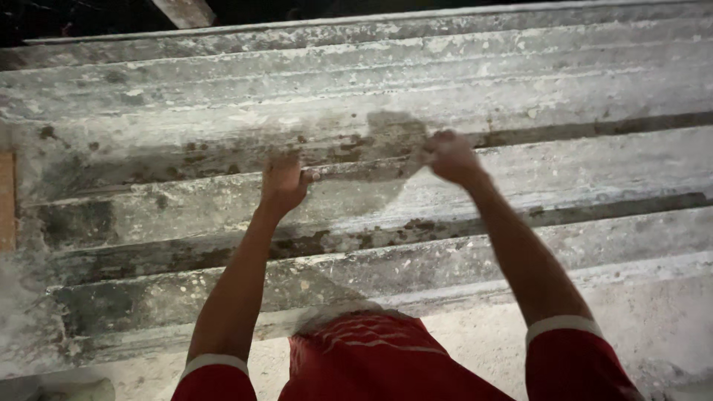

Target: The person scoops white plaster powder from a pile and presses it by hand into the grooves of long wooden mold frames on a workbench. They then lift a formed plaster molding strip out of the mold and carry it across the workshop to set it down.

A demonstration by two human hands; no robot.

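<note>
Both my arms reach forward over a stepped, ribbed concrete surface (520,74). My left hand (282,182) is closed around one end of a narrow, cement-smeared flat tool (364,169) that lies along one rib. My right hand (449,156) grips the tool's other end, fingers closed. A darker, wet-looking patch of cement (397,132) sits just above the tool between my hands. The tool's exact kind is hard to tell under the grey coating. Red sleeves with white cuffs cover my upper arms.
The ribs run left to right, with dark damp grooves (609,128) between them. A flat grey ledge (653,319) lies nearest me. A wooden piece (7,200) shows at the left edge and a plank end (184,11) at the top against darkness.
</note>
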